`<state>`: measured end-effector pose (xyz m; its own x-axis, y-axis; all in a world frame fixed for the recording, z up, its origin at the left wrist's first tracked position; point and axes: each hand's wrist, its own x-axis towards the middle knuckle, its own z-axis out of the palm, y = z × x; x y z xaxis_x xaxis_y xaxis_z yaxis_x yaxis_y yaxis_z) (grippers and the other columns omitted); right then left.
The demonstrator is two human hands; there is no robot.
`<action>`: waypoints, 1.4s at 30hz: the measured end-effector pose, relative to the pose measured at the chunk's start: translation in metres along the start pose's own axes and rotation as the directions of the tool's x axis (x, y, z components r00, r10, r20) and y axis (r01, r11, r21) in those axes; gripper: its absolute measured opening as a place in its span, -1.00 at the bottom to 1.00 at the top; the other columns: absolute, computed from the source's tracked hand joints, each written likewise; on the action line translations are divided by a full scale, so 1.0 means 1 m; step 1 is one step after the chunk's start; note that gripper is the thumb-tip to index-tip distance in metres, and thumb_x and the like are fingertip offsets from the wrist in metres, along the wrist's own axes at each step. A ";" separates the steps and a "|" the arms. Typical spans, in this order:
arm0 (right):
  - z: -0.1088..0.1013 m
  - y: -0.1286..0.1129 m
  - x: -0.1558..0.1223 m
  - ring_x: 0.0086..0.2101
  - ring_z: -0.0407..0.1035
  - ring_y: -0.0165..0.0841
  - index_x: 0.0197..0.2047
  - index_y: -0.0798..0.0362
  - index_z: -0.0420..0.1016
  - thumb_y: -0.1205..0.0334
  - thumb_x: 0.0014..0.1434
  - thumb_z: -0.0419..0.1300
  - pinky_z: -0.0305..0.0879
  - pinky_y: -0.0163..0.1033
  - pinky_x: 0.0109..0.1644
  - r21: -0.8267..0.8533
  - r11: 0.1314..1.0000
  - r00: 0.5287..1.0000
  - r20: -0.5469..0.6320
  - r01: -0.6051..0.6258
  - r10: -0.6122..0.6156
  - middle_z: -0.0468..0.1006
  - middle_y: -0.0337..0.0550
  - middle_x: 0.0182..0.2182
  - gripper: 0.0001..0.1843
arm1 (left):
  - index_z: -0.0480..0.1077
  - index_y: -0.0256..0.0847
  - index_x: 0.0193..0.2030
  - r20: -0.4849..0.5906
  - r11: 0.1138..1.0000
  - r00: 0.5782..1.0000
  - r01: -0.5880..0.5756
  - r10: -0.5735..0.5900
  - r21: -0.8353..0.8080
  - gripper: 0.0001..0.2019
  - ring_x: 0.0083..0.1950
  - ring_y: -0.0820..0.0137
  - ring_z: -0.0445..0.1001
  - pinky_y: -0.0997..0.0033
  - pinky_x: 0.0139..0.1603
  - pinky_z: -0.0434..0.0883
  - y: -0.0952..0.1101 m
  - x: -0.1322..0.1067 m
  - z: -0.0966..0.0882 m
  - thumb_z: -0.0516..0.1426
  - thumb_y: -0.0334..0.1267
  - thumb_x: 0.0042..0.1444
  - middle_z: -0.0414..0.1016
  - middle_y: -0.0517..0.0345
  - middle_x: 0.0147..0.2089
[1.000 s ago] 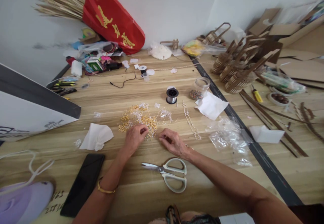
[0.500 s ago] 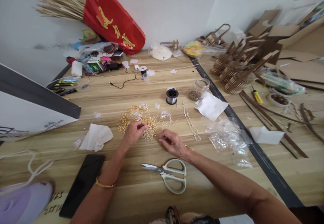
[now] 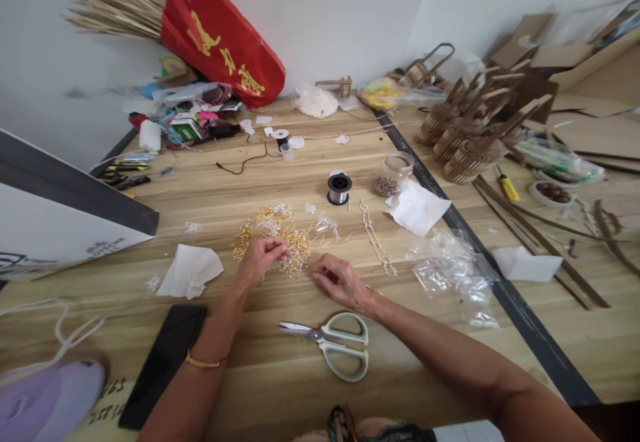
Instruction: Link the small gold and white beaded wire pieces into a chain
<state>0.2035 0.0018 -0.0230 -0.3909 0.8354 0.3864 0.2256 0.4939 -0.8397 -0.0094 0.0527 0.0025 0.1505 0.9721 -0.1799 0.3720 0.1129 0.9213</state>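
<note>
My left hand rests in a heap of small gold and silver beads and pins on the wooden table, fingers pinched together at the heap's near edge. What the pinch holds is too small to make out. My right hand lies just right of the heap, fingers curled and pressed together on the tabletop, on something too small to name. A beaded chain stretches out to the right of both hands. White-handled scissors lie shut just in front of my right wrist.
A wire spool and a glass jar stand behind the heap. White tissues, plastic bags, a black phone, wooden baskets, a red bag and clutter line the table.
My left hand has moved a little forward into the bead heap. My right hand has stayed almost still.
</note>
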 end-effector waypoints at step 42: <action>0.000 0.001 0.001 -0.47 0.23 -0.44 -0.33 0.09 0.37 0.29 0.22 0.06 0.17 -0.34 -0.41 -0.014 1.000 1.000 0.007 0.020 -0.020 0.37 -0.19 -0.46 -0.88 | 0.50 -0.24 -0.45 -0.016 0.849 0.945 -0.286 0.326 0.445 -0.91 -0.42 0.39 0.48 0.44 -0.34 0.37 0.031 0.054 0.063 0.15 -0.36 -0.04 0.57 0.12 -0.45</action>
<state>0.2031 0.0032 -0.0233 -0.4020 0.8235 0.4002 0.2300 0.5139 -0.8264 0.0679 0.0962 -0.0004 0.2494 0.9588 0.1362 0.6802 -0.2735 0.6801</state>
